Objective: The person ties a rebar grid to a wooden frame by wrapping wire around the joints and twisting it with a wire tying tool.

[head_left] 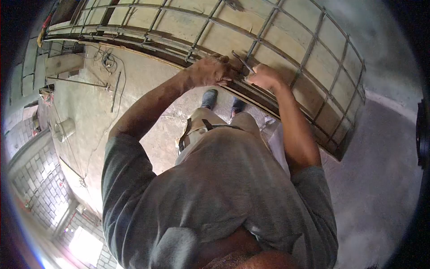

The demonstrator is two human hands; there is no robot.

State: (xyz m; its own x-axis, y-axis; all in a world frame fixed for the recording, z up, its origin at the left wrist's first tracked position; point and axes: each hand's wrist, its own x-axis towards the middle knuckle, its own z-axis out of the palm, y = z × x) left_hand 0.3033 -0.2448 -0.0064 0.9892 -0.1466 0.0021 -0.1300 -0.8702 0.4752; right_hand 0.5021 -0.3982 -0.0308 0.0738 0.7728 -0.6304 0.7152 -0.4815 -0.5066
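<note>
A grid of steel rebar (264, 41) lies over pale wooden boards in front of me. My left hand (211, 71) is closed at the near edge of the grid, against the long edge bars. Its fingertips are in shadow, so what they pinch is hidden. Close beside it, my right hand (265, 77) grips a slim dark metal tool (242, 61) that slants up and left across the bars. The tool's working end does not show clearly.
A wooden form edge (253, 104) runs along the near side of the grid. Loose wire (107, 60) and a thin bar (115, 92) lie on the concrete floor at left, with a pale cylinder (65, 128) farther off. A grey wall (389, 49) stands at right.
</note>
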